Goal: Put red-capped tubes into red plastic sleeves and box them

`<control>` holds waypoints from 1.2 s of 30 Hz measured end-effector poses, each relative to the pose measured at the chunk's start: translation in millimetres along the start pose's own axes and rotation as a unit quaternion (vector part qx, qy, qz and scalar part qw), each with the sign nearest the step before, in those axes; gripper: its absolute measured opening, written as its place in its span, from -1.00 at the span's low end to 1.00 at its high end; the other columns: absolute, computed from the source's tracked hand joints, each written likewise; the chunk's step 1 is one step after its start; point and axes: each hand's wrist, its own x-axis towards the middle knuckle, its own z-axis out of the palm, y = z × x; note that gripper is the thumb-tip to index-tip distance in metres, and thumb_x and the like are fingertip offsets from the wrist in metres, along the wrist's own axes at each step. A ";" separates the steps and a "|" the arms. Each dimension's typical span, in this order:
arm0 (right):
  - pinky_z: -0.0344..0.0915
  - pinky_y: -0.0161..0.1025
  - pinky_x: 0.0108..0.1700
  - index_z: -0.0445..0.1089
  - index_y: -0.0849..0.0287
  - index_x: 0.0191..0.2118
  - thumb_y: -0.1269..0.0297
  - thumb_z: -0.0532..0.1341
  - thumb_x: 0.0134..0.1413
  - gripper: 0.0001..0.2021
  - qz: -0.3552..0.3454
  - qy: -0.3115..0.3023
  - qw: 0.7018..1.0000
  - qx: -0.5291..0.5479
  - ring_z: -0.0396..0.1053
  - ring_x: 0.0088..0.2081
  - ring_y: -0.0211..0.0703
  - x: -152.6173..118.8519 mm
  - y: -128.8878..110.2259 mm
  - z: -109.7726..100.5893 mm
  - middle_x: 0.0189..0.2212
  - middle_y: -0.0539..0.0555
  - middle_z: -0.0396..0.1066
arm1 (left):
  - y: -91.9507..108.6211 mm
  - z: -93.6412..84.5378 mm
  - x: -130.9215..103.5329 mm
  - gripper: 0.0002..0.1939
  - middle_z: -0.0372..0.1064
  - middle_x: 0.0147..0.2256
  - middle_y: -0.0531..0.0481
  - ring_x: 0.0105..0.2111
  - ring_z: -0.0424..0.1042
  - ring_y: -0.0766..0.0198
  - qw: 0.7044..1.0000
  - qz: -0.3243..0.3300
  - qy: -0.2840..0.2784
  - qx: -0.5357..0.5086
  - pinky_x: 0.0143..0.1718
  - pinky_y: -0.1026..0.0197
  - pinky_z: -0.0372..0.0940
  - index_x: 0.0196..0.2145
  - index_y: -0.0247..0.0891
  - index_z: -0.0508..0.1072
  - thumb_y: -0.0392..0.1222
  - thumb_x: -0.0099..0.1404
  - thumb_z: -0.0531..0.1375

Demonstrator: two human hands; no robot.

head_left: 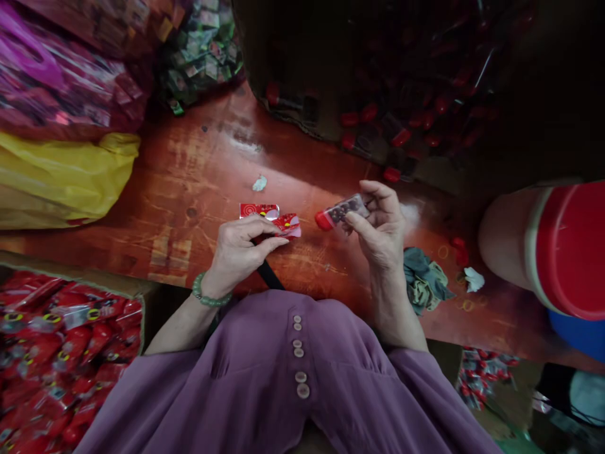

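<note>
Between the thumb and fingers of my left hand is a small red printed label, pinched at its edge. A second red label lies flat on the table just beyond those fingers. My right hand grips a small clear bottle with dark contents, tilted so its red cap points toward the left hand. Bottle and label are apart, with bare tabletop between them. The fingers of my right hand partly cover the bottle's far end.
On the orange-red table lies a white scrap. A dark box at the back holds many red-capped bottles. At right are a crumpled cloth and red-lidded bucket; at left, a yellow bag and box of red packets.
</note>
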 end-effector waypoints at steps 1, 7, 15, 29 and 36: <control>0.37 -0.27 -0.42 0.25 -0.04 0.08 0.01 0.26 0.20 -0.61 0.002 0.003 1.000 0.012 0.36 -0.42 -0.29 -4.8 -2.3 2.8 -0.24 -0.01 0.32 | -0.1 1.2 -0.7 -0.90 0.60 -0.39 0.00 -0.36 0.55 0.26 1.000 -0.013 -0.004 -0.016 -0.24 0.19 0.44 -0.39 -0.22 0.62 -0.16 0.16 0.41; 0.41 -0.22 -0.35 0.36 -0.03 -0.04 0.01 0.30 0.18 -0.70 -0.032 -0.026 0.999 0.015 0.40 -0.35 -0.22 -19.8 -14.7 12.6 -0.27 0.00 0.34 | 0.0 5.6 -0.6 -0.87 0.57 -0.44 0.02 -0.42 0.51 0.29 0.995 -0.060 -0.032 -0.070 -0.35 0.24 0.40 -0.43 -0.23 0.62 -0.14 0.10 0.43; 0.39 -0.19 -0.26 0.44 0.00 -0.08 0.27 0.30 0.20 -0.82 -0.111 -0.104 0.984 -0.097 0.41 -0.27 -0.17 -14.9 -15.1 2.9 -0.27 0.02 0.45 | -4.5 5.9 -0.9 -0.90 0.56 -0.43 0.02 -0.40 0.49 0.29 0.998 -0.035 -0.024 -0.046 -0.29 0.23 0.40 -0.43 -0.23 0.61 -0.17 0.14 0.40; 0.29 -0.38 -0.43 0.38 0.15 -0.19 0.23 0.35 0.14 -0.81 0.102 -0.254 0.961 0.042 0.37 -0.46 -0.36 -4.2 -14.0 -0.5 -0.41 -0.07 0.44 | -5.0 9.2 -3.7 -0.86 0.60 -0.39 0.00 -0.43 0.49 0.33 0.976 -0.097 -0.162 -0.112 -0.35 0.29 0.38 -0.28 -0.25 0.65 -0.17 0.26 0.31; 0.14 -0.41 -0.48 0.34 0.17 -0.27 0.35 0.31 0.10 -0.87 0.085 -0.312 0.945 -0.049 0.25 -0.51 -0.40 -5.9 -17.7 -2.5 -0.48 -0.10 0.38 | -4.6 17.7 -11.9 -0.81 0.59 -0.37 -0.05 -0.41 0.48 0.30 0.946 -0.190 -0.201 -0.168 -0.32 0.27 0.37 -0.29 -0.31 0.63 -0.14 0.25 0.29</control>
